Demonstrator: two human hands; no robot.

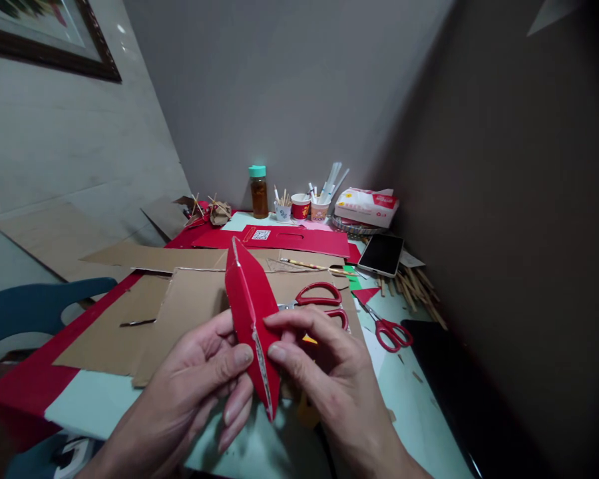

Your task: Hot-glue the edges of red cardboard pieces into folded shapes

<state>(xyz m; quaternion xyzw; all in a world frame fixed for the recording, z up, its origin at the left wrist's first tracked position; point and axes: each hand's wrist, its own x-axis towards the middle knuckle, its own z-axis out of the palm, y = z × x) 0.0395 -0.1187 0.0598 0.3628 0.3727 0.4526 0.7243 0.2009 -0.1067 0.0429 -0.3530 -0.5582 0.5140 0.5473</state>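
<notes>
A folded red cardboard piece [249, 293], long and pointed at both ends, is held up over the table, with a pale ragged seam along its lower middle. My left hand [204, 372] grips its left side, thumb pressed beside the seam. On the right side, my right hand [324, 366] pinches it between thumb and fingers. Behind my right hand, red-handled scissors [319, 293] lie on brown cardboard [190, 299], partly hidden. A second pair of red-handled scissors [392, 334] rests farther right, beside a small red triangle [366, 295].
Along the back stand a bottle [259, 193], cups [300, 206] of sticks and tubes, and a tissue pack [367, 206]. A phone [381, 255] lies at the right near brown sticks [414, 289]. A blue chair [40, 303] stands left.
</notes>
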